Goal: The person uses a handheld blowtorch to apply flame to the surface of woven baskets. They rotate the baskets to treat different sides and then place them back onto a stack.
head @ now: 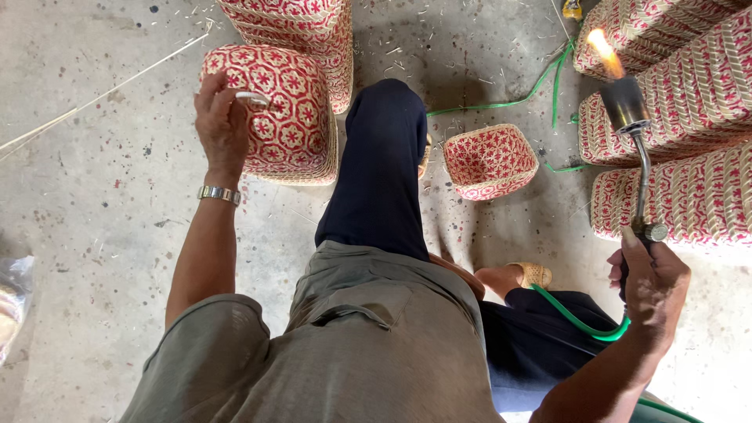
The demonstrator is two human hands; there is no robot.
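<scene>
On my far left a clear plastic bag [14,301] lies on the concrete floor [102,196]. My left hand [222,125], wristwatch [218,193] on the wrist, has its fingers curled around the rim of a red-and-cream woven basket [286,117], tipped on its side. Past my raised knee [384,164], a smaller basket [489,160] sits on the floor. My right hand [650,286] is clenched on a gas torch [633,125], flame lit, near stacked woven baskets [689,117], its green hose [580,317] trailing below

One package only: a clear plastic bag [14,301] at the far left edge, lying crumpled on the concrete floor [94,235] (contents too cropped to tell). No labels, signs or screens.
</scene>
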